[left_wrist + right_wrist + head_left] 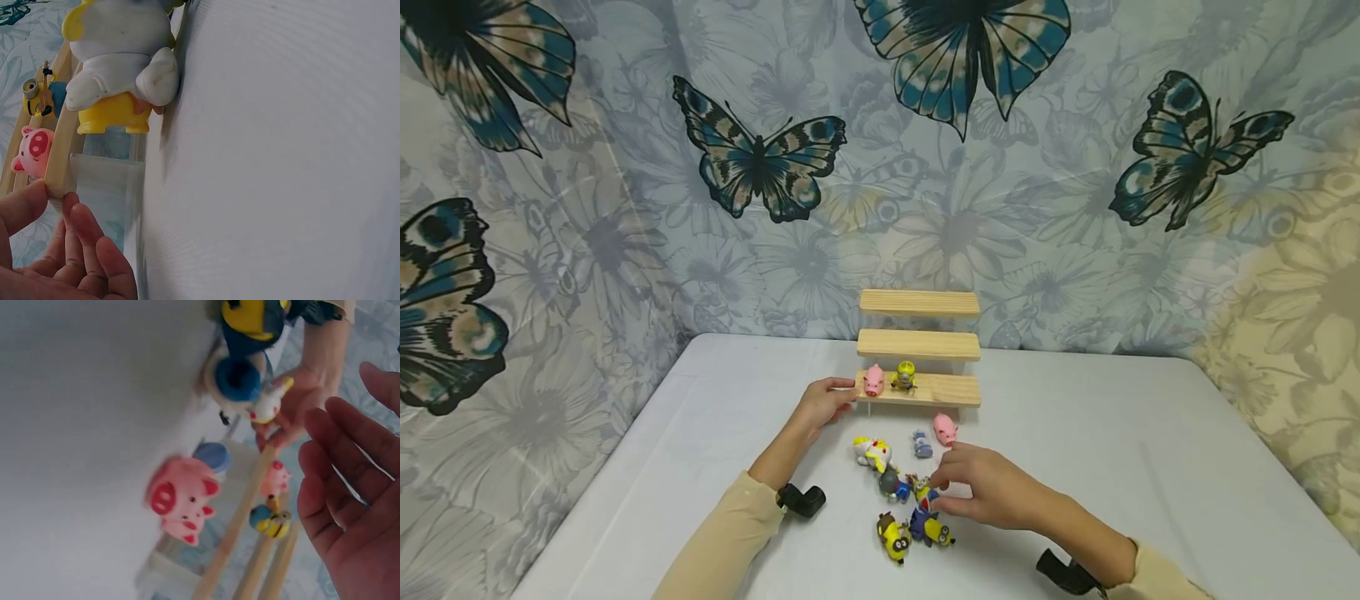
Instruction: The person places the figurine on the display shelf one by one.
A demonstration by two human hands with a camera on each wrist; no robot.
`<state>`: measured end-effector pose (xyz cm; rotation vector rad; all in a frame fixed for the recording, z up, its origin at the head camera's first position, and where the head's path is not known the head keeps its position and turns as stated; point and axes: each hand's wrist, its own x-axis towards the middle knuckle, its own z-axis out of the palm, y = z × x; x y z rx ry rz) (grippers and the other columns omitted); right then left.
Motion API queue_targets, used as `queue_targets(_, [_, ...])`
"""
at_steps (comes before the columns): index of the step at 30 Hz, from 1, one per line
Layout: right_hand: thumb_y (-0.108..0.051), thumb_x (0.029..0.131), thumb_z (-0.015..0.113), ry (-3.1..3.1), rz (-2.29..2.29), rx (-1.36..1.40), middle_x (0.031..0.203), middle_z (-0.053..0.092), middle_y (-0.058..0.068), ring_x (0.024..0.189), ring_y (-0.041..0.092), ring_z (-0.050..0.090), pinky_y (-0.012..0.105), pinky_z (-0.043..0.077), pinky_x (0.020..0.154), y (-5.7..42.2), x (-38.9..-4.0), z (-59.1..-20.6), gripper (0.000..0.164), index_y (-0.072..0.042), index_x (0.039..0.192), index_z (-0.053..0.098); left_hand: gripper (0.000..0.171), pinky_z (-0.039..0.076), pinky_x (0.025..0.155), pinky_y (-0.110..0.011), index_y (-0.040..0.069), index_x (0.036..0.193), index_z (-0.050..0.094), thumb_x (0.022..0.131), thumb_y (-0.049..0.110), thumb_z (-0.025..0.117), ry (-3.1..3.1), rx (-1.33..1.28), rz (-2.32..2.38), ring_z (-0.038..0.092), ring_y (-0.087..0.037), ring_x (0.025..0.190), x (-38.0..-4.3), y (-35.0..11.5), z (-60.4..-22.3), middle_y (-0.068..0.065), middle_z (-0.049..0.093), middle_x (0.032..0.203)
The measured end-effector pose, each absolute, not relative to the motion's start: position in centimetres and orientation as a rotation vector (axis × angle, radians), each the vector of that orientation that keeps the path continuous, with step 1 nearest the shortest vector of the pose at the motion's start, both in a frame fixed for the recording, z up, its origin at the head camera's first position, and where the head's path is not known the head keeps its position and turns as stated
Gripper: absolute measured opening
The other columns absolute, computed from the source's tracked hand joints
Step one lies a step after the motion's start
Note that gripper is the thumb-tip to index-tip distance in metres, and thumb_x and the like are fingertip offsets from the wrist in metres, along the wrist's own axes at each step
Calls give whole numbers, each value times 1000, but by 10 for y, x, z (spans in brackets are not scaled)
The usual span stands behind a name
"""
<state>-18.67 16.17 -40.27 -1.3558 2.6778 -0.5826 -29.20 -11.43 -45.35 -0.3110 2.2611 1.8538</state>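
My left hand [822,406] pinches the left end of the lowest board of a wooden tiered display stand [951,390], thumb and fingertips at its corner in the left wrist view. On that board stand a pink pig figurine [873,381] and a yellow minion figurine [905,377] with a small guitar [46,95]. Over the loose figurines on the table hovers my right hand [988,485], fingers loosely bent and holding nothing in the right wrist view. Nearest it are a blue-and-yellow minion [930,527] and a second pink pig [945,429].
Between the hands lie a white-and-yellow figurine [872,452], a small grey-blue one [922,444], a grey-and-blue one [895,485] and a brown-topped minion [892,537]. Two higher boards [919,343] rise behind on the white table [1060,433], before a butterfly-print cloth [970,217].
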Motion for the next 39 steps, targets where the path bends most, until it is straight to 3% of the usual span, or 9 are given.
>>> queue_targets(9, [-41,85,72,2620,-531,-1195,76,55,-17,70,-6,43,16,41,64,166,-179,-425,25,-16,87,75,34,45,64,-24,9,121,65,91,24,68,2267,-318,1849,60,-11,76,-292,-113,-453,-2,72,95])
queue_targets(18, [-43,82,75,2634,-564,-1139,64,43,-19,61,-6,36,15,34,58,163,-171,-439,28,-18,72,67,34,44,64,-24,8,121,64,92,24,67,2264,-302,1847,59,-11,74,-291,-113,-452,-3,72,95])
queue_targets(30, [-33,80,76,2608,-631,-1091,64,44,-17,59,-6,37,16,35,57,161,-172,-441,20,-17,72,66,33,44,63,-24,7,122,64,92,23,67,2263,-299,1852,59,-11,73,-291,-113,-455,-3,71,93])
queue_targets(39, [-25,78,78,2549,-829,-996,72,56,-15,64,-5,46,16,42,58,164,-177,-435,18,-11,88,73,34,45,64,-24,8,122,64,92,24,67,2260,-309,1847,59,-11,75,-292,-114,-453,-3,71,94])
